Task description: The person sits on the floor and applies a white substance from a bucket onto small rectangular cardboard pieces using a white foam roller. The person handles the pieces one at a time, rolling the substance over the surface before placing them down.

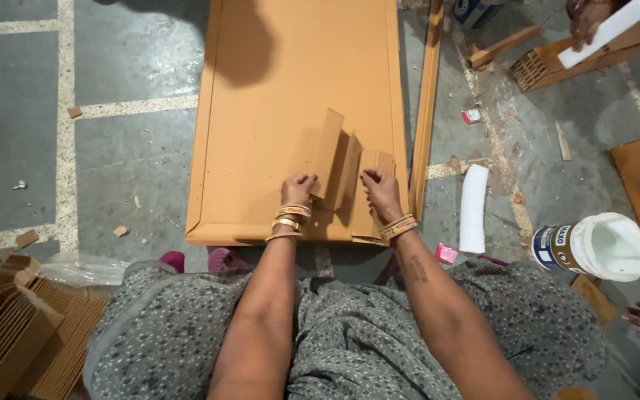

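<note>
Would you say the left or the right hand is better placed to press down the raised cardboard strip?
Probably the left hand: its fingertips already touch the raised cardboard strip, whereas the right hand rests on the flatter folded piece beside it.

single view only, head-worn, looking steeply down over own lap and forearms toward floor. faces forward and down; far edge of frame reaches upper end of flat brown board lying on grey tiled floor. close range: left hand and right hand near frame centre, at board's near end. right margin catches white glue tub, plus another person's hands at top right corner. left bottom corner takes in stack of cardboard pieces. no second view, so no overlap.
</note>
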